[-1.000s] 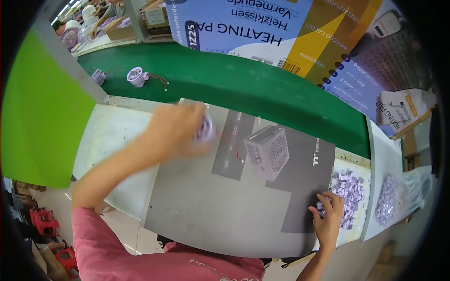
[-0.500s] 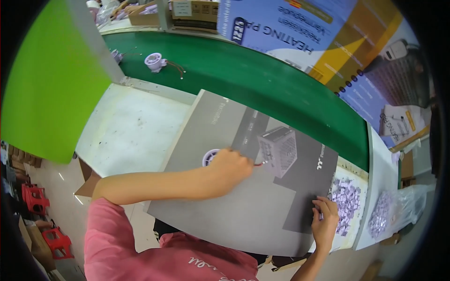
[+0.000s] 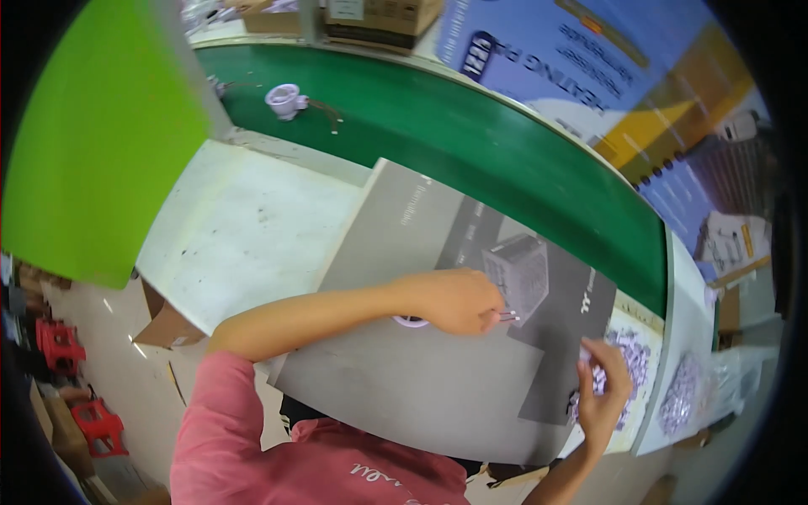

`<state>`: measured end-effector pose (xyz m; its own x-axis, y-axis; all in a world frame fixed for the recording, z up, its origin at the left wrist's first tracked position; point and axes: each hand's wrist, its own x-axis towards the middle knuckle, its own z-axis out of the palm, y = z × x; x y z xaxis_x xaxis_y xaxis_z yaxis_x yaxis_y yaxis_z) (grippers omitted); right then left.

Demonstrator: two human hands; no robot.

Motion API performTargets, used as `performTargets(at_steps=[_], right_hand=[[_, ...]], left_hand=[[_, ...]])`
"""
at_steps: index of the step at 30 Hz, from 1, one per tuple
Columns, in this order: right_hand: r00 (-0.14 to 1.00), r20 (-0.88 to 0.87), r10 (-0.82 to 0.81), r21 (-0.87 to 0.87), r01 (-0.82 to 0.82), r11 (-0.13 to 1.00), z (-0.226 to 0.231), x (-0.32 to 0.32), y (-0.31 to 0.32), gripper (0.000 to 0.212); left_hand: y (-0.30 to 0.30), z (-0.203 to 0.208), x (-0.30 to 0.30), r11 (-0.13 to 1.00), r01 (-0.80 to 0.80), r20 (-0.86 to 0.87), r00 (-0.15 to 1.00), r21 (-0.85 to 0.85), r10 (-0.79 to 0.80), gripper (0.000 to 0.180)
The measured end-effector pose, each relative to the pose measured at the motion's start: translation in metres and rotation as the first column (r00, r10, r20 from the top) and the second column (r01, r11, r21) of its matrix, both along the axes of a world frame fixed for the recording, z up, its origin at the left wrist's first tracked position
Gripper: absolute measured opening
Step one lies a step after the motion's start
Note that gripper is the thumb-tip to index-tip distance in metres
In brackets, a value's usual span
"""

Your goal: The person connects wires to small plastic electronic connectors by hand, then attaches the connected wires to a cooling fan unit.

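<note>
Green belt [image 3: 471,109] curves behind the white surface [image 3: 244,227], on which a gray board [image 3: 404,383] lies at an angle. Over that board, the left hand [image 3: 459,301] is closed on thin wires [image 3: 510,316], whose pale tips poke past its fingers. Just below its wrist, a lilac ring [image 3: 412,321] peeks out, mostly hidden, apparently resting on the board. At the board's right edge, the right hand [image 3: 608,383] is curled, thumb and forefinger apart; whether it holds anything, I cannot tell. Beside it is a heap of small lilac pieces [image 3: 635,358]; farther right, a clear bag [image 3: 732,379]. On the belt sits a lilac unit [image 3: 287,102] with trailing leads.

A sharp tug on the wires could drag the ring or strain its joints, since no fingers visibly steady it. The right wrist, so near the heap, might scatter pieces.
</note>
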<state>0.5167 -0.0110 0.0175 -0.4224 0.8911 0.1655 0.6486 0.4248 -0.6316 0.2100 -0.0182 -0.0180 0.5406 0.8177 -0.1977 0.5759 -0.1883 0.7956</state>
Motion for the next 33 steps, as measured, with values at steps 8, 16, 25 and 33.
performTargets(at_steps=[8, 16, 25, 33], right_hand=[[0.589, -0.806, 0.058, -0.325, -0.523, 0.788, -0.023, -0.103, 0.057, 0.037], [0.293, -0.937, -0.190, -0.341, -0.659, 0.670, -0.061, -0.090, 0.068, 0.043], [0.330, -0.939, -0.098, -0.296, -0.630, 0.718, -0.059, -0.093, 0.062, 0.048], [0.369, -0.929, -0.009, -0.290, -0.715, 0.636, -0.067, -0.090, 0.066, 0.051]], left_hand=[[0.001, 0.000, -0.007, 0.939, -0.170, 0.314, 0.912, -0.298, 0.265, 0.025], [0.004, -0.003, -0.013, 0.951, -0.160, 0.435, 0.861, -0.263, 0.265, 0.026], [0.005, -0.005, -0.014, 0.866, -0.222, 0.463, 0.771, -0.448, 0.438, 0.022], [0.004, 0.001, -0.017, 0.894, -0.191, 0.445, 0.813, -0.405, 0.375, 0.019]])
